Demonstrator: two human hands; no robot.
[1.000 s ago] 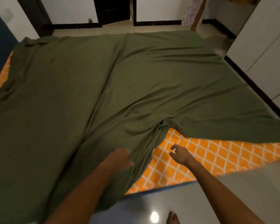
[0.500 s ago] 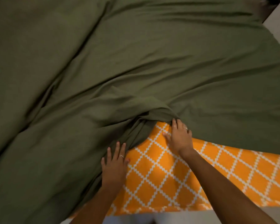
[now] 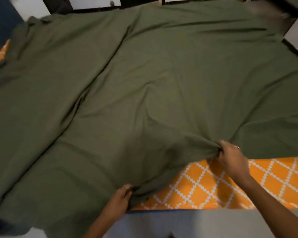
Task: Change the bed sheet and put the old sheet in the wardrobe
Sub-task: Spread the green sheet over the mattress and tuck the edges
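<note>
Already the plain olive-green cloth sheet (image 3: 144, 83) covered most of the bed, leaving a strip of orange, white-latticed sheet (image 3: 248, 182) bare at the near edge. Left hand (image 3: 119, 200) and right hand (image 3: 230, 157) each clutched the green hem; spreading, tucking and storing seemingly remained.

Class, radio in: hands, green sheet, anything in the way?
Left hand and right hand both grip green sheet edge. Orange patterned sheet exposed at near edge. Nothing in the way.
</note>
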